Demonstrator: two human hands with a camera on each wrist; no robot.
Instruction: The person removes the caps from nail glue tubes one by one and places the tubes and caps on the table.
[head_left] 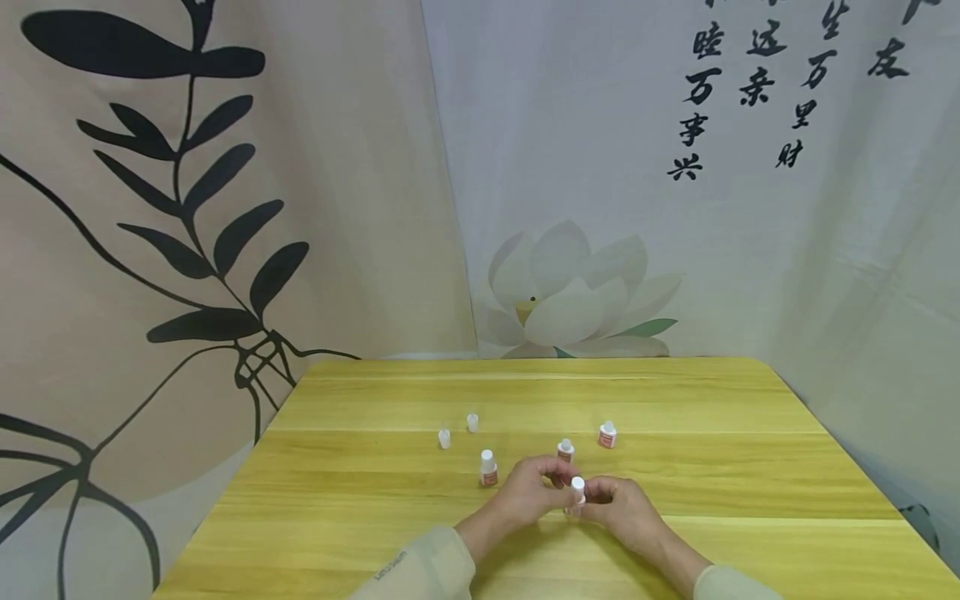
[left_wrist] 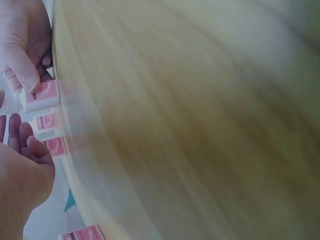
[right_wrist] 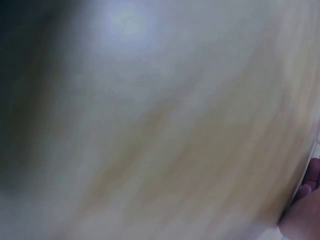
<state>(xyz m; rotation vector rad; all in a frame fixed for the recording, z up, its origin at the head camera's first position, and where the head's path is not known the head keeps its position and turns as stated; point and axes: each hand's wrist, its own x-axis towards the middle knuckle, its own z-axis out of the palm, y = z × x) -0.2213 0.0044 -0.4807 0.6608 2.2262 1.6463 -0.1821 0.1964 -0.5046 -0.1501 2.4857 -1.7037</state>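
Between my two hands stands a small white bottle with a white cap and a red label. My right hand grips its body, the thumb lying on the label in the left wrist view. My left hand pinches around the cap from the left, its other fingers loosely curled. Just beyond the hands is a similar bottle with a short white top, its lower part hidden. The right wrist view catches only part of a hand at its right edge.
A capped bottle stands left of my left hand. Another bottle with a short top stands farther back on the right. Two small whitish caps rest at the back left of the wooden table. A printed curtain hangs behind.
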